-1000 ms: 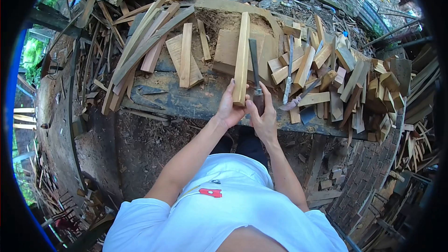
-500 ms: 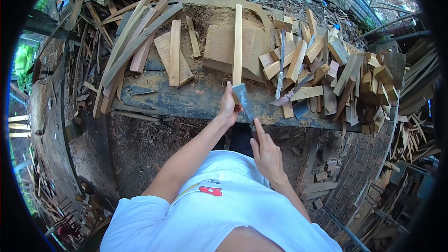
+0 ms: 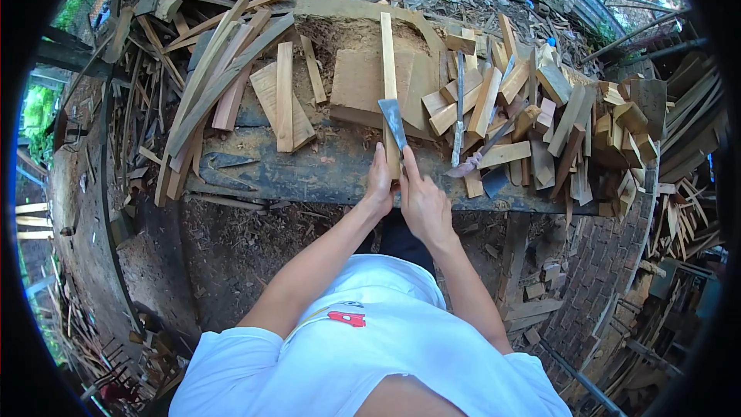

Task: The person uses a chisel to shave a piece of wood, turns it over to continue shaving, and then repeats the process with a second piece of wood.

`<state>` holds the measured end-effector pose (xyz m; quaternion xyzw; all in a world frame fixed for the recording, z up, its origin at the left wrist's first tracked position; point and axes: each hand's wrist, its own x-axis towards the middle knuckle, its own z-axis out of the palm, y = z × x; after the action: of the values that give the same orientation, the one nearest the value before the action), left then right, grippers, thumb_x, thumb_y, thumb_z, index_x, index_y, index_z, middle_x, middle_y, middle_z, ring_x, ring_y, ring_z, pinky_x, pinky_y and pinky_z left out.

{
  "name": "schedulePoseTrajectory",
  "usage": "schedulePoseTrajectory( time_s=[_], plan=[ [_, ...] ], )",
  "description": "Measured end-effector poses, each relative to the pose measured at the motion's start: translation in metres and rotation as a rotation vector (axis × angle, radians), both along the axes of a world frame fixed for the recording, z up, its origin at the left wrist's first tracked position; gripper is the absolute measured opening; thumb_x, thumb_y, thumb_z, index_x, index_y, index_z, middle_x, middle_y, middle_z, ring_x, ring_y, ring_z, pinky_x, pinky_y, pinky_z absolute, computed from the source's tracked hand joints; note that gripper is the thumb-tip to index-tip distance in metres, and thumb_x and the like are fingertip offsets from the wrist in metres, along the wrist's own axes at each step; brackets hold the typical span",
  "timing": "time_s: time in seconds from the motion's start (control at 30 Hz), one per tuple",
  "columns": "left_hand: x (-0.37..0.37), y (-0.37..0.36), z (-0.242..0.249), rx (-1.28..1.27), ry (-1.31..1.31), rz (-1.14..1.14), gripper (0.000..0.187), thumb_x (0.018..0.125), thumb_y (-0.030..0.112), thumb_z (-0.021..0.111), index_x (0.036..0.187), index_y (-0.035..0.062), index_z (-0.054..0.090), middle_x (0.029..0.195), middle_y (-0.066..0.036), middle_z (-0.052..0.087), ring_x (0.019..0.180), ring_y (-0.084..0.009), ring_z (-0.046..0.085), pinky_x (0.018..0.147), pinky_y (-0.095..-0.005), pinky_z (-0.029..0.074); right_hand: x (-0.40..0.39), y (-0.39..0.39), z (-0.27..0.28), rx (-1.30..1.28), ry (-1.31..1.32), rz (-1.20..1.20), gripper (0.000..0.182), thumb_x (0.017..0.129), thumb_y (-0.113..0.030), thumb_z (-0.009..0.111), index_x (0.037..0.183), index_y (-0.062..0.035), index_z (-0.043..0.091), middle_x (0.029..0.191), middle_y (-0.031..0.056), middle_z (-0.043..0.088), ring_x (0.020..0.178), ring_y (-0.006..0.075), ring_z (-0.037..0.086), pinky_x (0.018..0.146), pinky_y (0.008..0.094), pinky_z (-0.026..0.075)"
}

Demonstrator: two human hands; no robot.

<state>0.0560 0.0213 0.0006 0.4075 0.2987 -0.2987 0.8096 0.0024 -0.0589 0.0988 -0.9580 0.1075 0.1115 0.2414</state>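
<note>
My left hand point(image 3: 379, 184) is closed around the near end of a long, narrow wooden strip point(image 3: 388, 66), which points away from my body. The strip's far part rests over a big wooden block point(image 3: 364, 77). In my right hand point(image 3: 427, 207) is the handle of a broad chisel point(image 3: 392, 119), mostly covered by my fingers. Its flat, flared metal blade lies over the strip, a little beyond my left hand. Both hands are close together at the bench's front edge.
Along the dark workbench point(image 3: 309, 174), offcuts point(image 3: 486, 100) crowd the right side, with a long thin metal tool point(image 3: 460, 112) among them. Long boards point(image 3: 220, 85) lean at left. A short wooden piece point(image 3: 285, 100) lies left of the block. Scrap wood covers the ground behind.
My right hand has pushed the chisel forward and slightly left, so its blade is now farther up the strip. The left hand still holds the near end.
</note>
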Motion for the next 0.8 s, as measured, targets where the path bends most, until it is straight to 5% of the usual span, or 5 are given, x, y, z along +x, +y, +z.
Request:
schedulePoseTrajectory(
  time_s=[0.2, 0.4, 0.5, 0.7, 0.8],
  plan=[
    [-0.002, 0.004, 0.001, 0.005, -0.026, -0.033, 0.047, 0.102, 0.056, 0.032, 0.095, 0.0153, 0.054, 0.071, 0.002, 0.056, 0.057, -0.0093, 0.052, 0.049, -0.0264, 0.041, -0.048, 0.0, 0.02, 0.016, 0.114, 0.014, 0.054, 0.098, -0.023, 0.048, 0.149, -0.0168, 0.032, 0.084, 0.027, 0.064, 0.074, 0.0463, 0.064, 0.065, 0.0535, 0.052],
    [-0.003, -0.001, -0.007, 0.101, -0.052, -0.002, 0.049, 0.101, 0.058, 0.03, 0.103, 0.0164, 0.055, 0.069, 0.003, 0.055, 0.052, -0.0088, 0.05, 0.047, -0.0233, 0.037, 0.049, -0.013, -0.006, -0.003, -0.002, 0.031, 0.05, 0.099, -0.025, 0.045, 0.147, -0.0129, 0.034, 0.083, 0.029, 0.064, 0.072, 0.0471, 0.063, 0.066, 0.0549, 0.05],
    [-0.005, 0.003, -0.004, 0.036, -0.133, -0.082, 0.051, 0.097, 0.058, 0.044, 0.121, 0.0119, 0.046, 0.079, 0.001, 0.05, 0.055, -0.0079, 0.05, 0.044, -0.0225, 0.04, 0.072, -0.017, -0.015, -0.019, -0.045, 0.033, 0.051, 0.099, -0.025, 0.044, 0.146, -0.0109, 0.033, 0.082, 0.0286, 0.064, 0.075, 0.0463, 0.064, 0.067, 0.0548, 0.05],
    [-0.003, 0.011, -0.008, 0.01, -0.173, -0.129, 0.058, 0.087, 0.038, 0.071, 0.128, 0.0087, 0.041, 0.084, 0.0, 0.051, 0.055, -0.0078, 0.049, 0.044, -0.0218, 0.043, 0.018, -0.025, 0.001, 0.05, -0.026, 0.078, 0.053, 0.098, -0.022, 0.046, 0.148, -0.0096, 0.03, 0.077, 0.0279, 0.064, 0.075, 0.046, 0.063, 0.067, 0.0543, 0.049],
    [-0.003, 0.013, -0.014, 0.052, -0.202, -0.181, 0.056, 0.088, 0.036, 0.069, 0.128, 0.0069, 0.041, 0.087, -0.002, 0.052, 0.059, -0.008, 0.05, 0.044, -0.0227, 0.044, 0.02, -0.027, 0.008, 0.019, 0.082, 0.084, 0.054, 0.098, -0.021, 0.046, 0.148, -0.0101, 0.03, 0.078, 0.0294, 0.063, 0.074, 0.0463, 0.063, 0.068, 0.0535, 0.049]
  ],
)
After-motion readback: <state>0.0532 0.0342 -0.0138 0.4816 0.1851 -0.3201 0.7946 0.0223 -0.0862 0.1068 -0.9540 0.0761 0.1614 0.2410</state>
